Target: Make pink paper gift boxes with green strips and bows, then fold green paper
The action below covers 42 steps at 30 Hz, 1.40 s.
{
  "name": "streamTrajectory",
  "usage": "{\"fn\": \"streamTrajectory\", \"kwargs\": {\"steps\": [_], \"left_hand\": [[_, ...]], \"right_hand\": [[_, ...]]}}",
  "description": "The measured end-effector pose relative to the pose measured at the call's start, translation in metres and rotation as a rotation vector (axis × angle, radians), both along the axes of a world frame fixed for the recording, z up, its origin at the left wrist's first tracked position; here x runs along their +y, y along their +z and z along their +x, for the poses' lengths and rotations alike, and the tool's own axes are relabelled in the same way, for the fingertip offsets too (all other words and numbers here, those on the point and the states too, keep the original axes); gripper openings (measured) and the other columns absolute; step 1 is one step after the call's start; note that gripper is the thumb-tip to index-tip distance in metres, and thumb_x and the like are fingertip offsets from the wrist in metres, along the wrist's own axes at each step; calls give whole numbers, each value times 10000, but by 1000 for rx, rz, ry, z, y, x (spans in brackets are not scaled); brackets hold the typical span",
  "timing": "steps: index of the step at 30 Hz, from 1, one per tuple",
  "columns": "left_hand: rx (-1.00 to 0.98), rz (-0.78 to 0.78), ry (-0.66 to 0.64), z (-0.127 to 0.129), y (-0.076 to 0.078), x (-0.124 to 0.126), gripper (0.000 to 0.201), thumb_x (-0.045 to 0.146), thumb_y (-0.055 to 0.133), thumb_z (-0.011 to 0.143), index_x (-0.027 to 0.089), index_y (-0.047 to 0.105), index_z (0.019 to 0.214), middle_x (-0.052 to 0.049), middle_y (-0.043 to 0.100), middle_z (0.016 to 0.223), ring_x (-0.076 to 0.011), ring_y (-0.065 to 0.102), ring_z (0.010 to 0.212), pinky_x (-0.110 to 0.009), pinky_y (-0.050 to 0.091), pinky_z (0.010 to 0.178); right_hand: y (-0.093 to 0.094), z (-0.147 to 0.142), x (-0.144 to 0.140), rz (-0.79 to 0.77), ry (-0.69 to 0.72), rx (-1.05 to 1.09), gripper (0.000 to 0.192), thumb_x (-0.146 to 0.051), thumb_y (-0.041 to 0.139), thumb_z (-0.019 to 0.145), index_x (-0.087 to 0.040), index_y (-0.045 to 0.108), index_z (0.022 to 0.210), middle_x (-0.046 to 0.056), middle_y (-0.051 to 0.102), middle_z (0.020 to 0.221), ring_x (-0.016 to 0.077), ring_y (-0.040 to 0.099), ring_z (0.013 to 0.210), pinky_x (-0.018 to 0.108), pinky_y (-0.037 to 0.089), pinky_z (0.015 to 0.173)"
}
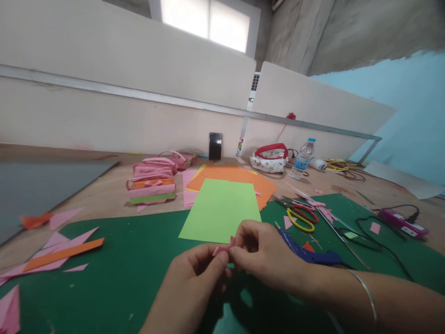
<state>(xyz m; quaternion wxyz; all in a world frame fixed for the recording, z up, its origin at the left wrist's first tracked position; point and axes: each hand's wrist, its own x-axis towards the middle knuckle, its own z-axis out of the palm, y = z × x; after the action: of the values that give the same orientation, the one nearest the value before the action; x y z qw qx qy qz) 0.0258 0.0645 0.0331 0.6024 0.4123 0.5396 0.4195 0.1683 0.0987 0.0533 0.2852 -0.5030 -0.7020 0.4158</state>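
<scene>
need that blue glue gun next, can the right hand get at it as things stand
Probably yes, once freed: the blue glue gun lies uncovered on the green mat beside the right hand, which now pinches a pink paper piece with the left hand.

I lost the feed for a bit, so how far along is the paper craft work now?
Done: a stack of finished pink paper baskets sits behind the green cutting mat. In hand: left hand and right hand pinch a small pink paper piece between the fingertips. Left: uncut lime green sheet and orange sheets, with scissors and blue glue gun lying beside.
</scene>
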Motion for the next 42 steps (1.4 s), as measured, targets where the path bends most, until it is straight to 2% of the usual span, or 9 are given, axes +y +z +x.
{"fn": "streamTrajectory", "kwargs": {"steps": [4, 9, 13, 23, 27, 31, 35, 39, 42], "left_hand": [[4, 10, 19, 0, 1, -1, 171, 316, 666, 657, 150, 669, 621, 37, 506, 499, -56, 352, 446, -157, 259, 418], [-167, -117, 25, -1, -5, 2, 180, 320, 690, 665, 142, 673, 650, -34, 638, 595, -80, 482, 479, -168, 337, 445], [-236, -162, 48, -1, -1, 0, 129, 253, 723, 645, 128, 695, 661, -57, 665, 627, -97, 558, 557, -174, 415, 532], [-419, -184, -20, -3, -11, 7, 98, 206, 699, 677, 117, 683, 640, -11, 618, 572, -47, 486, 480, -130, 365, 477], [-400, -202, -3, -1, -8, 6, 100, 195, 664, 719, 120, 680, 654, -19, 626, 575, -47, 491, 474, -128, 373, 483], [-382, -212, 17, -3, -6, 4, 77, 178, 653, 725, 121, 681, 682, -28, 637, 571, -49, 495, 470, -123, 371, 477], [-367, -218, 26, -4, -9, 6, 100, 220, 671, 726, 122, 687, 739, -20, 639, 578, -54, 513, 487, -120, 385, 482], [-411, -236, 63, -4, -7, 7, 115, 250, 688, 719, 135, 696, 714, -26, 669, 638, -86, 590, 590, -149, 473, 578], [-407, -228, 70, -9, -8, 8, 158, 279, 697, 707, 164, 720, 813, -45, 723, 846, -144, 653, 777, -194, 524, 670]], "right_hand": [[-1, 1, 1, -19, 1, 14, 104, -74, 586, 683, -152, 518, 675, -51, 492, 551, 65, 435, 505, 174, 321, 446], [1, 4, 1, -66, 79, 115, 104, -114, 628, 711, -143, 532, 685, -42, 532, 558, 67, 484, 505, 175, 359, 464], [5, 6, 2, -83, 80, 140, 128, -102, 643, 712, -140, 533, 658, -30, 570, 551, 70, 517, 508, 178, 392, 488], [3, 9, 2, -141, 131, 205, 148, -201, 650, 752, -149, 521, 703, -4, 606, 605, 112, 594, 582, 218, 456, 546], [2, 12, 3, -68, 110, 107, 204, -317, 596, 819, -150, 526, 723, 17, 605, 686, 122, 577, 632, 242, 454, 575], [4, 16, 6, -9, 85, 75, 151, -275, 574, 827, -154, 524, 751, -12, 543, 691, 100, 510, 627, 223, 413, 568], [18, 29, 7, 52, 40, 144, 109, -262, 573, 832, -160, 538, 818, -27, 513, 703, 92, 481, 642, 208, 404, 584], [37, 54, 4, 266, -116, 250, 134, -321, 563, 862, -193, 578, 900, -16, 533, 747, 93, 468, 631, 204, 401, 562], [47, 78, -1, 414, -194, 295, 162, -368, 561, 869, -211, 601, 876, -9, 539, 738, 100, 465, 614, 218, 395, 544]]}}
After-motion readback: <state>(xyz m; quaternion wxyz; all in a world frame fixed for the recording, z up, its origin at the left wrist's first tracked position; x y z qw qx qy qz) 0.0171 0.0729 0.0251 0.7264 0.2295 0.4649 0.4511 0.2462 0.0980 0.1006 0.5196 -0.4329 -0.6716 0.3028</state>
